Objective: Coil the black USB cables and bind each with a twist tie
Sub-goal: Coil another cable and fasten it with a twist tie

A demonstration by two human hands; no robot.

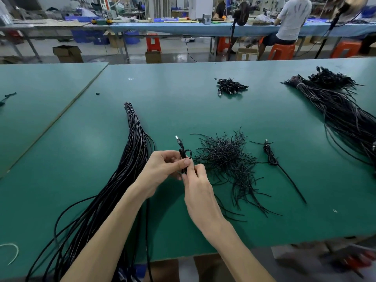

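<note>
Held up over the middle of the green table [203, 110]: one black USB cable [185, 154], folded into a small loop, silver plug [177, 137] pointing up and away; gripped just under the loop by the left hand [162, 165], thumb and fingers curled round it; pinched from the other side by the right hand [196, 180], fingertips closed on the same cable right below the left thumb, both hands touching; rest of that cable hidden behind hands and forearms (cannot tell where it runs).

Just left of the hands: a long bundle of uncoiled cables [134, 155], tied near its far tip, fanning out toward the near edge and spilling over it.

Just right of the hands: a loose heap of black twist ties [227, 161], flat on the table; beyond the heap, further right, a single coiled cable [269, 154] with a straight black tail running toward the near side.

Further back, well apart from the hands: a small pile of bound coils [231, 86]; at the far right, a second large cable bundle [337, 110], tied near its far end.

In the background: a person [293, 19] seated on an orange stool [281, 50] at another bench.
</note>
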